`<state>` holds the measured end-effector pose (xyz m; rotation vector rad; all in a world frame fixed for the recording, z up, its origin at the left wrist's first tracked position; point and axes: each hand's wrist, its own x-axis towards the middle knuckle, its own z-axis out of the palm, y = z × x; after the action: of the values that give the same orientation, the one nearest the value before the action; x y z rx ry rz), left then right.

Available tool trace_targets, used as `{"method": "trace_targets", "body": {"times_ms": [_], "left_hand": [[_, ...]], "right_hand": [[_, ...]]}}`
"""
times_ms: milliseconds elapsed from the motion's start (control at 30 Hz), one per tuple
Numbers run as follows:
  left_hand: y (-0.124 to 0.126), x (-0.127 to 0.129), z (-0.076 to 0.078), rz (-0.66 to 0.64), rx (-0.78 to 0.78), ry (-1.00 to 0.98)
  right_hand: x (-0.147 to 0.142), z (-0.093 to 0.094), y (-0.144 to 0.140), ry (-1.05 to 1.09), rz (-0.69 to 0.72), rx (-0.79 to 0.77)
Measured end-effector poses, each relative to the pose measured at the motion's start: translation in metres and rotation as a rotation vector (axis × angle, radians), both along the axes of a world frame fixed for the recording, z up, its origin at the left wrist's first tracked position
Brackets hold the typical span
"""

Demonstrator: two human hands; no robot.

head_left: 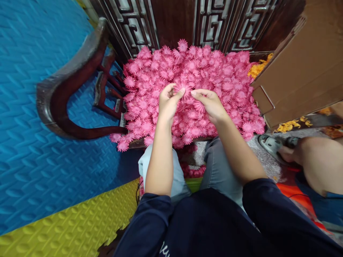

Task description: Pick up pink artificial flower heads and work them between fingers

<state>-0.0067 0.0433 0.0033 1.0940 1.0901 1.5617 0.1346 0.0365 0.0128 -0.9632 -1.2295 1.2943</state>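
My left hand (168,102) pinches the near left edge of a pink artificial flower (184,85) between thumb and fingers. On its right side my right hand (210,104) is closed too, thumb and fingertips pressed together at the petals' edge. Both hands hover over a broad heap of similar pink flowers (227,71), which spreads across a dark wooden bench seat. Loose petals and flowers hang over the seat's front edge. The held flower partly blends into the heap behind it.
A curved wooden armrest (53,103) bounds the left; a carved lattice backrest (174,21) stands behind. At right, a cardboard box (300,67) leans beside yellow flowers (288,125). Another person's bare knee (321,164) is close by. Blue matting (21,142) lies left.
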Motion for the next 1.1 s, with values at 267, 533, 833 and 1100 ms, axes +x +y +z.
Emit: {"method": "trace_targets", "body": {"times_ms": [267, 533, 833, 1100], "left_hand": [[0.006, -0.006, -0.009, -0.037, 0.059, 0.071], [0.007, -0.006, -0.010, -0.002, 0.110, 0.139], [0.012, -0.005, -0.019, 0.008, 0.045, 0.181], [0.006, -0.005, -0.015, 0.212, 0.152, 0.396]], "right_hand": [[0.002, -0.002, 0.001, 0.001, 0.066, -0.052], [-0.001, -0.002, 0.000, 0.008, 0.039, -0.020], [-0.002, -0.003, 0.001, -0.086, 0.014, 0.044], [-0.004, -0.004, 0.004, -0.118, -0.097, 0.043]]}}
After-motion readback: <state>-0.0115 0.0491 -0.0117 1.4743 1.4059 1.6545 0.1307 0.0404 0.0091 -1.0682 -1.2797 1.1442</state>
